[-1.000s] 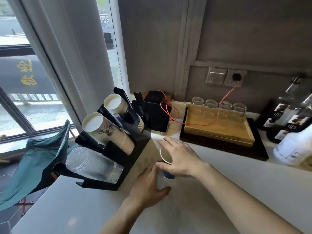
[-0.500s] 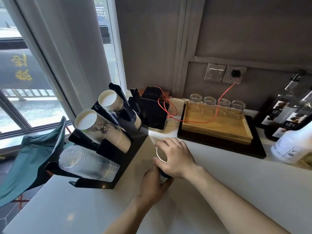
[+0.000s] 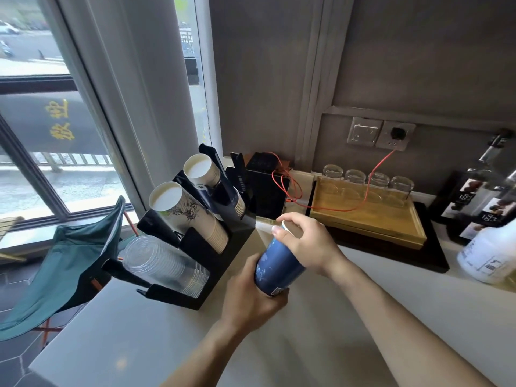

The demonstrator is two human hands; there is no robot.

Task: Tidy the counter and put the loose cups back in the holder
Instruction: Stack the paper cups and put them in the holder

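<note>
Blue paper cup (image 3: 277, 268) likely light, crushable. Left hand (image 3: 251, 297) cradles base, right hand (image 3: 310, 244) fingers pinch rim; grip gently.

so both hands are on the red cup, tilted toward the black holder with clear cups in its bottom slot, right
Not quite: the cup is blue, not red. The head view shows the left hand gripping its base and the right hand at its rim, tilted toward the black holder, with clear cups in the bottom slot.
</note>
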